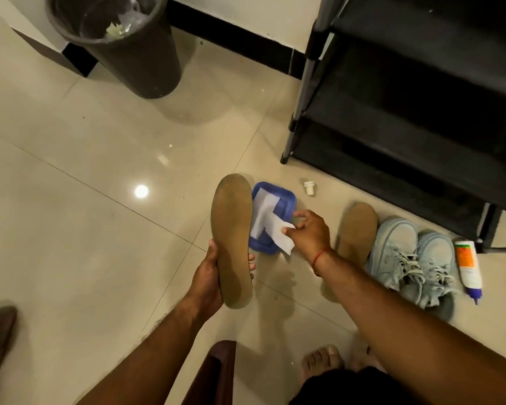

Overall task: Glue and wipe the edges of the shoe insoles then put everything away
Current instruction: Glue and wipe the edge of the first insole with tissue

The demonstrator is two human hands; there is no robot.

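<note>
Insole (pixel 232 241) in tan, long and rounded at both ends, stands nearly upright in the left hand (pixel 209 276), whose fingers wrap its lower edge; its flat face looks scuffed and darker around the rim. Just right of that insole sits a blue plastic tray (pixel 287 197) with rounded corners on the glossy cream floor tiles (pixel 100 141). The right hand (pixel 307 232) pinches a thin white wipe (pixel 281 235) over the tray. Farther right of the insole, a second tan insole (pixel 357 229) lies flat beside a pair of pale blue laced sneakers (pixel 412 258). A white glue bottle (pixel 468 267) with an orange label and blue nozzle lies beyond them, its small white cap (pixel 309 188) apart, near a black shoe rack (pixel 421 112). A dark round bin (pixel 135 54) stands well beyond the insole.
</note>
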